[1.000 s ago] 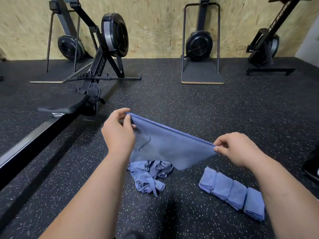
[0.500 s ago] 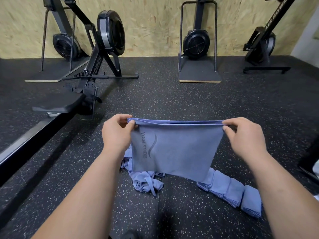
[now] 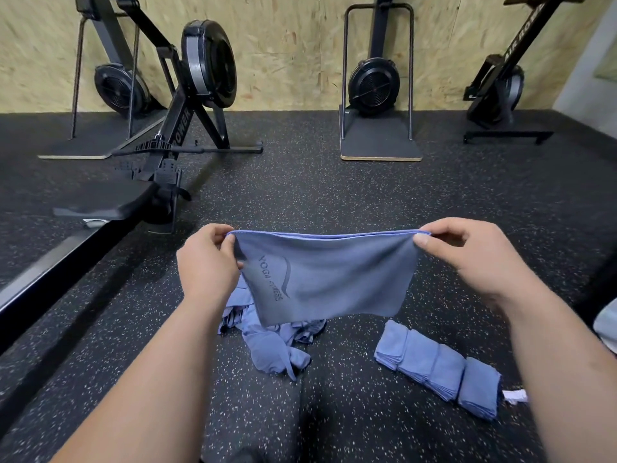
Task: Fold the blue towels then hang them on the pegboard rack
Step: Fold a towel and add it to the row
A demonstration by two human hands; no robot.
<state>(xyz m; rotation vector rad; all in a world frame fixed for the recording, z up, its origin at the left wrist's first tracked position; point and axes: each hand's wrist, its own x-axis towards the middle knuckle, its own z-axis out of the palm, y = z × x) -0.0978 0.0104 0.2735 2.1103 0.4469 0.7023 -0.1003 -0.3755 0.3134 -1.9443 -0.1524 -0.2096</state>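
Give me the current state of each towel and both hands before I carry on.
held towel: doubled over, hanging flat from its top corners.
left hand: pinches the held towel's top left corner.
right hand: pinches its top right corner.
crumpled towels: unfolded, heaped on the floor.
folded towels: folded, lying in a row on the floor.

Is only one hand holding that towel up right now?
No, the left hand and the right hand each pinch a top corner of the blue towel.

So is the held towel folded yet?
Folded over: the towel shows two edges along its top, pinched by left hand and right hand.
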